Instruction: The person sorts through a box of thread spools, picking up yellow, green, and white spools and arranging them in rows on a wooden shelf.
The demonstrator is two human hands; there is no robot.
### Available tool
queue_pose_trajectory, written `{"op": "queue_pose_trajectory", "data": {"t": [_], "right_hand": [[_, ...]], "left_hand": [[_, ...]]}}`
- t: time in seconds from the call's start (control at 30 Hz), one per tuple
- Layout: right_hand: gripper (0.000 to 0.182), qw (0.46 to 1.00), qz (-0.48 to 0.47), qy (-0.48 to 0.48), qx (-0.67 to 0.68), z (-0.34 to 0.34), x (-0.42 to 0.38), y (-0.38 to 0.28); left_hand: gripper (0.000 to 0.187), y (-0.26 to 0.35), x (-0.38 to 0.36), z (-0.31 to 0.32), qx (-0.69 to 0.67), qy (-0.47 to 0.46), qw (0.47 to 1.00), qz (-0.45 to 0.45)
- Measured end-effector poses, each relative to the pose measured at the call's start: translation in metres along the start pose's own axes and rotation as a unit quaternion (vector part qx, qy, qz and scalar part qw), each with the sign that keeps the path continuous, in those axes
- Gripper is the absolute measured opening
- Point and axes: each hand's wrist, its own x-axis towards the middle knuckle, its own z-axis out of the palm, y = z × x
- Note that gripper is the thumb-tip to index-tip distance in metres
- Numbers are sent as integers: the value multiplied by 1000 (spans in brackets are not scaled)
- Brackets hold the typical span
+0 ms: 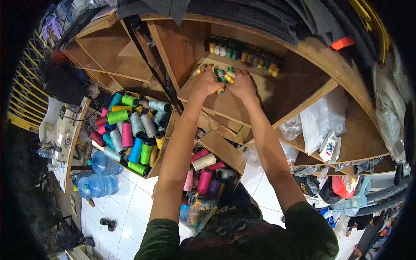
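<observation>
My left hand [207,81] reaches into a wooden shelf compartment, its fingers curled round small thread spools; a yellow end [198,71] shows at its outer side. Facing it, my right hand [242,86] is closed on a small yellow-and-white thread spool [230,77]. A green thread spool [221,74] shows between the two hands. How many spools each hand has is partly hidden by the fingers. Behind them, a row of small thread spools [223,52] in yellow, white and green stands at the back of the compartment, with darker spools [260,61] to the right.
A box of large thread cones [130,125] stands at lower left, and another carton [223,151] with cones sits below my arms. Large water bottles [102,185] lie on the tiled floor. Plastic bags [318,121] fill the shelf at right. Dark fabric [260,19] hangs over the top.
</observation>
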Motion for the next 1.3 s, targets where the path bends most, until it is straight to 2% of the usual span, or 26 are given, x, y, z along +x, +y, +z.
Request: {"op": "queue_pose_trajectory", "data": {"t": [0.07,0.17,0.2,0.3,0.33,0.43,0.47,0.57,0.6,0.7,0.73,0.83,0.87,0.97,1.0,1.1,1.13,1.23,1.3], "right_hand": [[73,997,-35,-8,63,-4,-2,5],[70,992,-59,4,114,-5,-5,9],[69,992,-65,11,109,-8,-5,7],[63,991,-74,36,108,-11,-10,1],[59,989,-71,51,117,-10,-11,0],[47,983,-60,79,154,-6,-11,1],[43,980,-58,90,167,-5,-8,0],[37,977,-14,96,190,1,-3,7],[38,980,-14,93,177,-4,-4,4],[39,932,-15,127,339,11,13,17],[43,938,4,101,331,10,22,19],[46,890,17,163,425,-10,16,-6],[47,900,-10,149,409,-16,22,-9],[43,932,-1,138,336,-12,45,-23],[40,929,-56,190,314,1,60,-23],[41,965,-115,217,95,16,108,-39],[41,970,-100,152,162,-8,95,-63],[36,960,-173,216,36,20,135,-63],[39,970,-157,183,15,45,169,-54]], "left_hand": [[76,-6,-6,4,1,58,997,47],[61,-10,-15,5,-58,78,991,95],[46,-11,-21,9,-76,122,983,115],[37,-11,-29,15,-24,213,966,142],[33,-9,-31,16,-46,225,965,130],[32,-11,-34,13,-59,230,966,102],[27,-16,-31,15,-83,273,949,132],[23,-24,-29,16,-105,300,944,86],[22,-23,-27,14,-130,301,942,78],[20,-21,-28,14,-132,286,949,35],[20,-25,-26,15,-182,263,947,16],[23,-26,-24,15,-147,320,935,41],[24,-26,-22,15,-163,316,934,30],[26,-27,-20,14,-212,305,929,-3],[31,-28,-19,15,-182,332,926,8],[36,-34,-14,18,-160,346,924,35],[35,-28,-18,11,-161,322,933,10],[30,-35,-17,16,-203,324,923,39],[29,-35,-15,17,-205,330,921,23]]}}
